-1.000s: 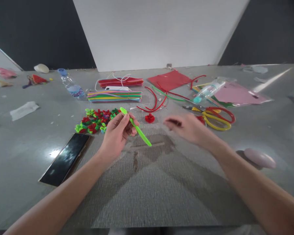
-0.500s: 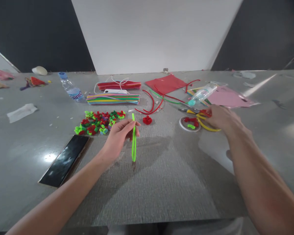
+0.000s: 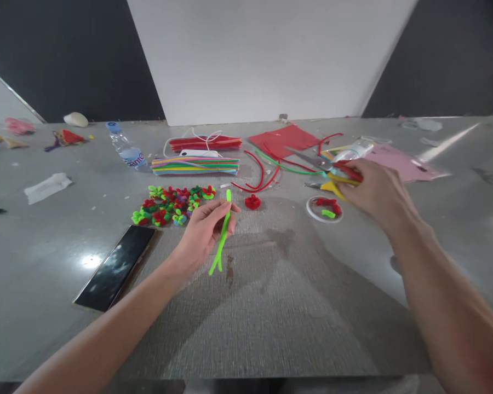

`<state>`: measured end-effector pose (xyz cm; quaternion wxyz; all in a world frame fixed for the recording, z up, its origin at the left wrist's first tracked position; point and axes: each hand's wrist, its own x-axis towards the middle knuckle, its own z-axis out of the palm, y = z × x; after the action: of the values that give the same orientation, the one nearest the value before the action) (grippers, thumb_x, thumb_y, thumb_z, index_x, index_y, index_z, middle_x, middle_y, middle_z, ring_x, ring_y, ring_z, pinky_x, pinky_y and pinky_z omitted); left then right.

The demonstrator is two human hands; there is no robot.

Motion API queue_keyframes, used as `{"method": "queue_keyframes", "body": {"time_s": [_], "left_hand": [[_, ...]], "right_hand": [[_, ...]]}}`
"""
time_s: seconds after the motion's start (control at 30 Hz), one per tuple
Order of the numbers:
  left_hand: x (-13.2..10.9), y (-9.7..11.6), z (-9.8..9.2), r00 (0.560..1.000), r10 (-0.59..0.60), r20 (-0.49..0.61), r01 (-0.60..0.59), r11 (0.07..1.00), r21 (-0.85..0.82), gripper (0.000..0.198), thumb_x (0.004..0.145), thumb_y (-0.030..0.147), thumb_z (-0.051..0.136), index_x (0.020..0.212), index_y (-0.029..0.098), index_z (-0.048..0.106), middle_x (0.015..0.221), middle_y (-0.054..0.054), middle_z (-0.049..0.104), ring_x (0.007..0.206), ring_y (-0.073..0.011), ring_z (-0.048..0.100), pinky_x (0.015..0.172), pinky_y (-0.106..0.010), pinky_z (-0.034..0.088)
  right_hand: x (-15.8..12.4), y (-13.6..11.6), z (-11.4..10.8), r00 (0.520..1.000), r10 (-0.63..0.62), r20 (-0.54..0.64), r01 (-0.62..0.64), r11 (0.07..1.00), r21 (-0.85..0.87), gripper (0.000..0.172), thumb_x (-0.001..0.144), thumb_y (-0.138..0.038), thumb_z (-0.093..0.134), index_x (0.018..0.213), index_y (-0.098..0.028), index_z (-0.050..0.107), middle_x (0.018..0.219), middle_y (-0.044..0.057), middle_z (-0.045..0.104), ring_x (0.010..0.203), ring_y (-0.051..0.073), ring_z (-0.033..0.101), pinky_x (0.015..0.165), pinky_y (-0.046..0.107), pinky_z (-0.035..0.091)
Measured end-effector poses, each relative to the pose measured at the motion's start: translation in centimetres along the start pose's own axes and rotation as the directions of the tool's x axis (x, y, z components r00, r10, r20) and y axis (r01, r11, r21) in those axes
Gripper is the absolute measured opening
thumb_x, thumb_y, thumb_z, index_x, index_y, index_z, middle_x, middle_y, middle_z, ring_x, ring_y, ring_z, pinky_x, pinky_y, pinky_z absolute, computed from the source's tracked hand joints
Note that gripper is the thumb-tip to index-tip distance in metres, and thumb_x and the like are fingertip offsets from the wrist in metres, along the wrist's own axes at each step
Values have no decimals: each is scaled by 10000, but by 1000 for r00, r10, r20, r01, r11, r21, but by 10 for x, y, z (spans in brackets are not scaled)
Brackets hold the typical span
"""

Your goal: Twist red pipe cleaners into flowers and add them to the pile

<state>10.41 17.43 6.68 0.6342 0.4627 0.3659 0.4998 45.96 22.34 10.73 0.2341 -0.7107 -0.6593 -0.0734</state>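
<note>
My left hand (image 3: 207, 227) pinches a lime-green pipe cleaner (image 3: 222, 236) whose two lower ends spread apart. Raised over the right side, my right hand (image 3: 373, 189) is closed round the red handle of scissors (image 3: 318, 161), blades pointing left. A yellow-handled tool (image 3: 328, 187) lies just below them, partly hidden. Between my hands sits a small red pipe-cleaner flower (image 3: 252, 202). A round white-rimmed lid (image 3: 311, 212) holds red and green bits. Left of my left hand is a cluster of red and green flowers (image 3: 160, 218).
A phone (image 3: 117, 268) lies at the left front. Pipe-cleaner bundles (image 3: 195, 166), a water bottle (image 3: 127, 150) and a red sheet (image 3: 283, 139) are farther back. Loose red stems (image 3: 261, 169) curve behind the flower. A clear bottle and pink sheet (image 3: 402, 163) lie back right.
My right hand has lifted the scissors off the table, blades now showing to the left. The green pipe cleaner in my left hand has tilted, and its lower ends have swung left.
</note>
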Motion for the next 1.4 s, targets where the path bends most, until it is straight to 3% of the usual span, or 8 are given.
{"method": "queue_keyframes", "body": {"time_s": [0.13,0.23,0.37,0.77,1.03,1.4], "left_hand": [[0,3,0,999,-36,-5,36,999,-31,250,983,357,658,883,139,728,565,10,541,515,-93,437,493,-223,313],[0,4,-1,998,-41,-40,41,999,-12,251,987,361,653,879,142,710,556,17,525,506,-92,425,469,-222,290],[1,3,-2,993,-52,-109,51,999,-5,241,985,350,653,872,142,692,538,26,503,484,-84,395,450,-224,252],[4,0,-2,977,-84,-194,68,994,-88,200,955,277,678,820,129,681,529,21,502,473,-71,371,465,-222,269],[4,-1,-1,984,-64,-166,58,998,-36,240,952,294,683,772,135,673,535,13,501,491,-81,379,480,-236,267],[3,-4,-4,988,-47,-144,55,997,53,281,936,298,700,699,149,693,499,13,476,495,-87,399,491,-247,280]], "right_hand": [[-17,-33,10,961,-278,-15,278,958,77,321,818,-380,785,1097,-229,739,1052,91,784,886,268,679,748,353,454],[-32,-54,16,931,-366,-3,363,924,121,405,808,-462,807,1136,-241,715,1105,96,770,907,280,694,756,368,494],[-43,-68,19,904,-428,-16,426,895,130,393,833,-451,791,1149,-237,698,1118,92,771,991,303,711,786,382,511],[-48,-72,19,893,-450,-30,449,882,139,356,835,-415,798,1126,-235,704,1139,74,781,1013,291,729,780,370,534],[-50,-72,20,888,-460,-7,455,877,155,395,849,-449,799,1167,-236,701,1182,77,780,1063,297,733,807,376,537],[-63,-89,26,912,-409,20,404,908,113,395,864,-501,811,1146,-248,699,1164,58,789,996,283,735,664,331,434]]}}
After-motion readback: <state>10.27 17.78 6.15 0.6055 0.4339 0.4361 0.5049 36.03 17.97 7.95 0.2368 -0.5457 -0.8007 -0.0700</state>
